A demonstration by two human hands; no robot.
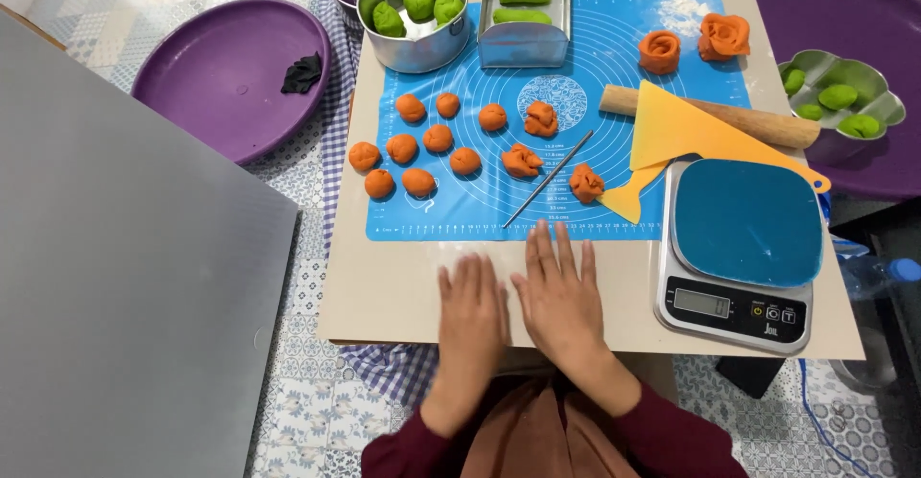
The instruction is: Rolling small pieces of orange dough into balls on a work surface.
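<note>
Head view: both hands lie flat, palms down, fingers together, on the bare beige board (384,286) near its front edge. The left hand (472,310) is blurred; the right hand (561,296) has fingertips just short of the blue silicone mat (614,66). Whether anything lies beneath them cannot be told. Pressing evenly would suit this spot. Room is tight: a thin metal needle tool (549,179) lies ahead, the blue-topped digital scale (743,248) beside the right hand, orange dough balls (413,152) towards the left edge.
</note>
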